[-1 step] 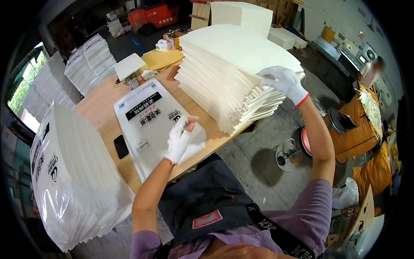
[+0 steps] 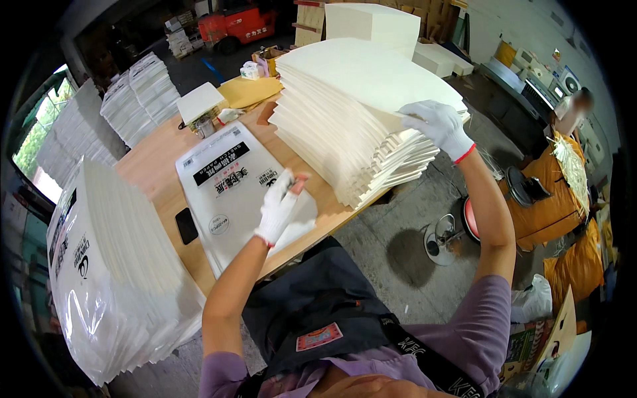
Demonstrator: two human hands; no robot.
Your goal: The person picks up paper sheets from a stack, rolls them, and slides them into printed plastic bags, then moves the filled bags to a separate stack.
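A tall, fanned stack of white paper [image 2: 325, 126] stands on the wooden table, its layers stepped along the near edge. My right hand [image 2: 434, 126], in a white glove with a red cuff, has its fingers bent over the near right corner of the stack, closed on the paper there; its fingertips are partly hidden. Over a pile of clear printed plastic bags [image 2: 219, 192] hovers my left hand [image 2: 279, 207]. It wears a white glove that leaves some fingertips bare. Its fingers are apart and nothing shows between them.
A black phone [image 2: 186, 225] lies beside the bags. At the left stands a tall pile of bagged paper packs [image 2: 126, 278]. Yellow sheets [image 2: 249, 91] and a small metal can [image 2: 204, 126] sit toward the back. A stool [image 2: 439, 237] and orange sacks [image 2: 544, 192] are at the right.
My left hand has shifted slightly up over the bags, and its fingers have spread a little. My right hand stays at the corner of the paper stack.
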